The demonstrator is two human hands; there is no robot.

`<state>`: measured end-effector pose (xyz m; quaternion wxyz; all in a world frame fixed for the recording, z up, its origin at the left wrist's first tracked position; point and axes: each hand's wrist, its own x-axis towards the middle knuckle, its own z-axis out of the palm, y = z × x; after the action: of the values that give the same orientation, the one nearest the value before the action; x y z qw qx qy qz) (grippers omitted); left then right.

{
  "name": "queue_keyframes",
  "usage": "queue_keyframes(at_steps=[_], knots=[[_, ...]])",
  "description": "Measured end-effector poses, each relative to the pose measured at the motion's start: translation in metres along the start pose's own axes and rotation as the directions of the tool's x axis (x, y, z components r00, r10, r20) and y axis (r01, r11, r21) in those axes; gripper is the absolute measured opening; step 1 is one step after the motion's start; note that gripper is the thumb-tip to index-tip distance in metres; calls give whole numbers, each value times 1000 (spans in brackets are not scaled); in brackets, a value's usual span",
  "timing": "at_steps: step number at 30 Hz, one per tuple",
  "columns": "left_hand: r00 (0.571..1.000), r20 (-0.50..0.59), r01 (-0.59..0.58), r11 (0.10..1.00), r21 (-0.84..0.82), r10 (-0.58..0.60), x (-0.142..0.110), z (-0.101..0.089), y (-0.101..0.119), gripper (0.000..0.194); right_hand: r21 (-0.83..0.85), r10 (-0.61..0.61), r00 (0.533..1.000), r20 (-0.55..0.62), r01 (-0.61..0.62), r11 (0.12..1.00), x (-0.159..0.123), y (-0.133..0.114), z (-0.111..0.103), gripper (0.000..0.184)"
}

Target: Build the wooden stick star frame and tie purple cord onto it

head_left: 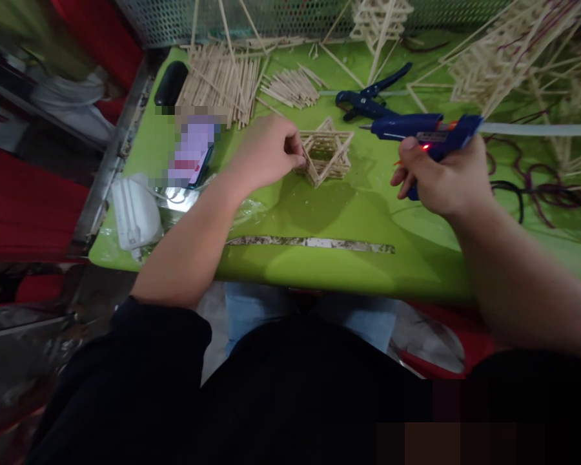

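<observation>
My left hand (pixel 274 152) pinches the left side of a small star-shaped frame (pixel 326 155) built of stacked wooden sticks, which rests on the green tabletop (pixel 314 219). Its fingertips are closed at one corner of the frame. My right hand (pixel 448 174) is wrapped round the handle of a blue glue gun (pixel 411 127). The gun's nozzle points left, a short way right of the frame and apart from it. A red light glows on its side, and a long white glue stick (pixel 537 129) runs out of its back.
Loose sticks (pixel 213 84) and shorter sticks (pixel 293 87) lie at the back. Behind the gun is a dark cutter (pixel 363 100). Larger stick structures (pixel 494 71) stand back right, near dark cords (pixel 532 184). A phone (pixel 191 152), white charger (pixel 135 210) and thin strip (pixel 314 243) lie nearer.
</observation>
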<state>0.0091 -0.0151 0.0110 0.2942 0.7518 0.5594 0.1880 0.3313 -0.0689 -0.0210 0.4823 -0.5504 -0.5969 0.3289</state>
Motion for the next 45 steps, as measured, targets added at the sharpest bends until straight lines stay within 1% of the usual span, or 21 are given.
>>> queue_keyframes(at_steps=[4,6,11,16,20,23,27,32,38,45], knots=[[1000,6,-14,1000,25,14,0,0,-1,4,63,-69,998,-1,69,996,3,6,1,74],[1000,3,-17,1000,22,17,1,0,-2,4,81,-84,996,36,81,993,3,6,1,74],[1000,-6,-11,1000,20,11,1,0,-3,6,99,-48,983,174,31,995,-3,2,1,67],[1000,-11,-19,999,39,19,1,-1,-1,5,74,5,970,242,-24,997,-9,-6,4,66],[1000,-13,-24,997,69,25,-1,-2,1,6,37,16,965,263,-27,999,-10,-10,2,65],[999,-19,-43,996,76,44,-1,-2,1,6,22,16,962,273,-23,999,-10,-11,1,70],[998,-23,-54,996,70,56,1,-2,0,7,45,1,959,283,-14,999,-9,-11,2,76],[999,-16,-35,997,70,37,-1,-3,2,7,56,-8,956,292,-9,998,-7,-7,4,76],[999,-13,-41,997,68,42,-2,-4,4,8,60,-4,955,296,-14,998,-7,-6,3,70],[1000,5,12,999,50,-12,-3,-5,5,9,74,11,953,303,-35,997,-6,-5,3,72]])
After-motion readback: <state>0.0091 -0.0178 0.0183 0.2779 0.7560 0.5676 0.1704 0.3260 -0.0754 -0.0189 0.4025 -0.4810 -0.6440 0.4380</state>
